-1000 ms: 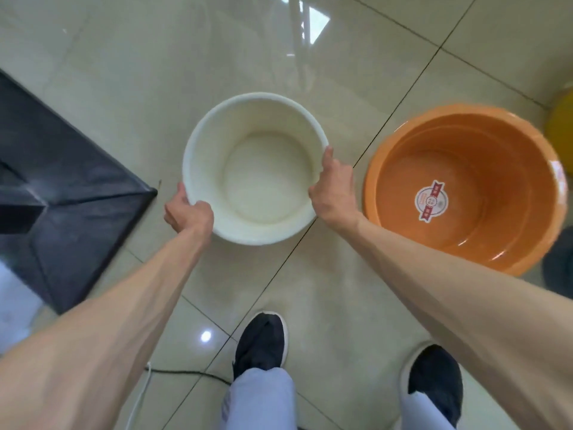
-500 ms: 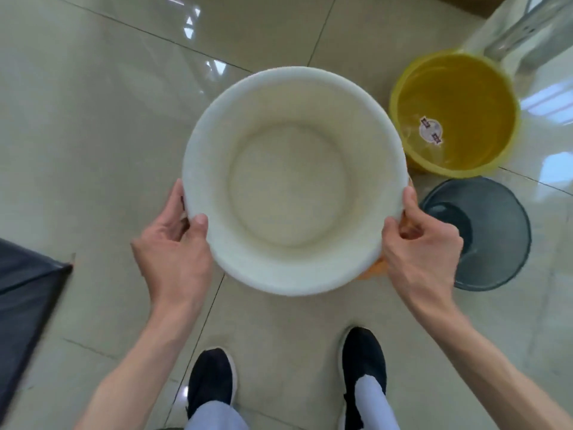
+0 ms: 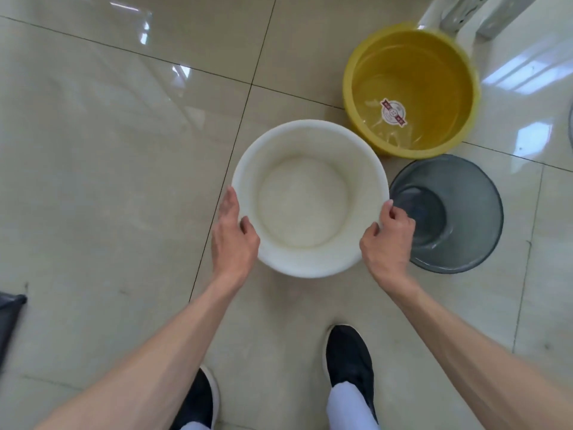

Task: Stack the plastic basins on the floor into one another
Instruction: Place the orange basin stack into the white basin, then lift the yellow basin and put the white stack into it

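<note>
- My shoes (image 3: pixel 348 356) are nearest, on the tile floor (image 3: pixel 108 181), behind both wrists.
- My left hand (image 3: pixel 234 240) is clamped on the near-left rim of the white basin (image 3: pixel 305 200), thumb hooked inside the wall.
- My right hand (image 3: pixel 387 240) is clamped on the near-right rim, fingers curled over the edge. The two hands sit well apart, with the basin between them.
- White basin is upright, mouth up. Can't tell whether it's resting on something or held clear; no orange basin is visible.
- Grey translucent basin (image 3: pixel 449 212) is just right of my right hand, its rim partly hidden behind that hand.
- Yellow basin (image 3: pixel 412 88) is beyond the right hand, just beside the white one's far rim.
- Step, my read: seating or carrying the white basin.
- Next: keep it level, centre it over the receiving basin, lower straight, then release both hands.
</note>
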